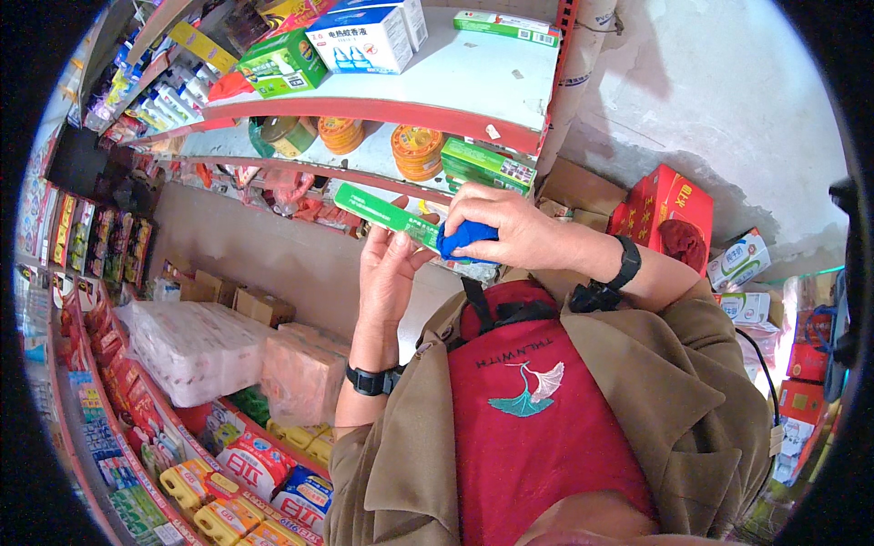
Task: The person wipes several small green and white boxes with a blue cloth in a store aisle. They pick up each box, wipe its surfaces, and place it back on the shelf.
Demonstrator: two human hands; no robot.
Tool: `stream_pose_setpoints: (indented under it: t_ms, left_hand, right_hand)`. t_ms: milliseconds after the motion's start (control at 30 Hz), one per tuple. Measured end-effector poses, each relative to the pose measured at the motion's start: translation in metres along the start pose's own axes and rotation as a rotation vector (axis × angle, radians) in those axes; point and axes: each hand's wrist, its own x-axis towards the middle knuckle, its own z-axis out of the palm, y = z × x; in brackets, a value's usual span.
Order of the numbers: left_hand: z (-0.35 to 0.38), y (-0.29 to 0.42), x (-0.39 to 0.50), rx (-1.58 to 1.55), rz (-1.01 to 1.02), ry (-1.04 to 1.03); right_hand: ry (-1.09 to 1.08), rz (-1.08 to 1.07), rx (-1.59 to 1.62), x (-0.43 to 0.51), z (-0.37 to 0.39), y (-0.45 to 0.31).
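A long, narrow green box (372, 206) with printed writing is tilted in front of my chest. My left hand (396, 256) grips it from below, thumb on the near side and fingers behind. A bunched blue cloth (470, 240) is held in my right hand (495, 218), pressed against the box's right end, which it covers. Just beyond my hands, stacked green boxes (485, 164) stand on a lower shelf (372, 153). Round orange tins or packs (416, 151) are stacked beside them.
The upper shelf (471, 82) holds a blue-and-white carton (362, 41), a green carton (283, 65) and a flat green-and-white box (505, 29). Red cartons (659, 211) stand right against the wall. Plastic-wrapped packs (198, 348) and detergent bags (256, 461) are at lower left.
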Motion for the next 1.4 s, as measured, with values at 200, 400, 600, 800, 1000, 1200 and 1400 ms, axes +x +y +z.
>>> stream_pose_setpoints:
  t_ms: [200, 400, 600, 800, 1000, 1200, 1400]
  left_hand:
    - [0.007, 0.000, -0.003, -0.013, -0.038, -0.015]
    - [0.006, -0.002, -0.006, -0.112, -0.066, -0.083]
    - [0.004, -0.004, -0.009, -0.022, -0.081, -0.057]
    - [0.002, -0.006, -0.007, 0.030, -0.052, -0.097]
    - [0.006, -0.009, -0.005, 0.195, -0.028, -0.160]
    - [0.008, -0.009, -0.004, 0.239, -0.050, -0.222]
    - [0.005, -0.006, -0.006, 0.270, -0.071, -0.226]
  right_hand:
    - [0.042, -0.047, 0.026, 0.007, 0.013, 0.003]
    - [0.179, -0.130, -0.181, 0.014, 0.015, 0.009]
    - [0.290, -0.079, -0.222, 0.017, 0.010, 0.011]
    - [0.325, 0.135, 0.035, 0.016, 0.000, 0.000]
    - [0.470, 0.242, 0.355, 0.024, 0.009, -0.005]
    - [0.420, 0.126, 0.081, 0.026, 0.004, -0.005]
    - [0.374, -0.056, -0.035, 0.027, 0.005, -0.008]
